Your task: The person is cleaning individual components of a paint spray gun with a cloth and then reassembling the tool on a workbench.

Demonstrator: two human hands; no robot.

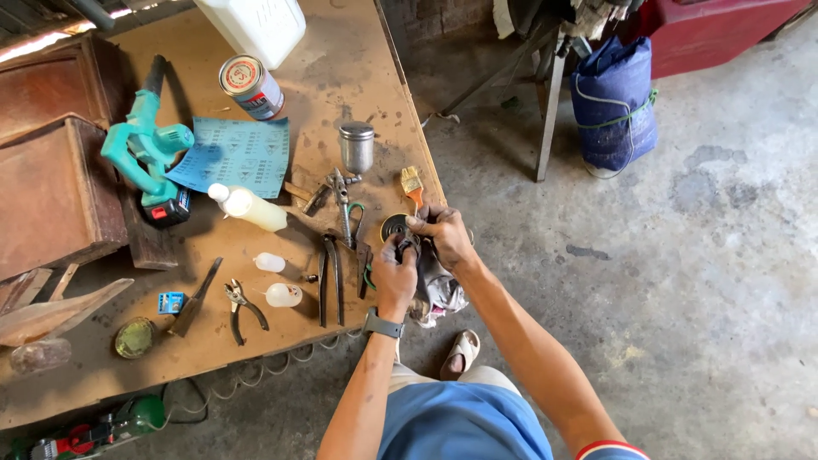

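Brown board surface (358,51) filling the left half of the frame, dusty and stained, over a grey concrete floor (699,281) with dark blotches. At the surface's right edge, centre frame: left hand (394,279) with a wristwatch, grip closed around a crumpled grey rag (439,285); right hand (443,234) just above, grip pinching the same rag against a dark round disc (394,227) beside the fingers. Whether the disc rests on the surface or is held, cannot tell.

Just above the hands: small paintbrush (412,183) with an orange handle, metal spray-gun cup (357,146). Left of the hands: long dark tongs (331,277), pliers (243,307), small white plastic bottles (281,294), a larger white bottle (247,207). Upper left: blue sandpaper sheet (243,153), teal cordless blower (149,145), tin can (251,85), white plastic jug (256,25). Far left: brown wooden boxes (51,187).

Upper right of the frame: blue sack (613,102) tied with green cord, standing on the floor, near a metal leg (550,111), and a red cabinet (716,30) behind. Bottom centre: sandalled foot (462,351) on the floor.
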